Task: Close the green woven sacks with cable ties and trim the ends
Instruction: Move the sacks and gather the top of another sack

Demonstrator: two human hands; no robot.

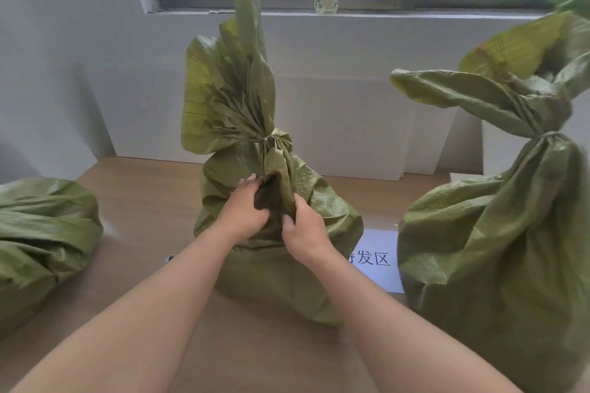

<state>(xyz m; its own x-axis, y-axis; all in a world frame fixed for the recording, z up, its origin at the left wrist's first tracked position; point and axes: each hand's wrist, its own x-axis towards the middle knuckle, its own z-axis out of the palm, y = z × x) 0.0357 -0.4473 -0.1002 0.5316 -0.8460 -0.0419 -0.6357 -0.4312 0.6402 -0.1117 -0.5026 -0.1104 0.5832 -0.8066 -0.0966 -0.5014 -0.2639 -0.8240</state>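
1. Head view: the middle sack (322, 220) stands upright at the centre of the worktop (143, 201). Its neck is gathered and cinched by a pale cable tie (269, 138), and the cloth fans out above.
2. The left hand (245, 212) and right hand (305, 231) meet on the sack's front, just below the neck. Each grip is clamped on a dark fold of cloth, fingers curled in.
3. The right sack (495, 249) is tied at the neck too. The left sack (41, 233) lies slumped on its side, mouth out of sight.
4. We judge the closing done on the middle sack. The tie's tail is too small to see, so we cannot tell if it is trimmed.
5. We see no cutter or spare ties. The next move likely calls for checking the tail, then standing the left sack up and gathering its mouth.
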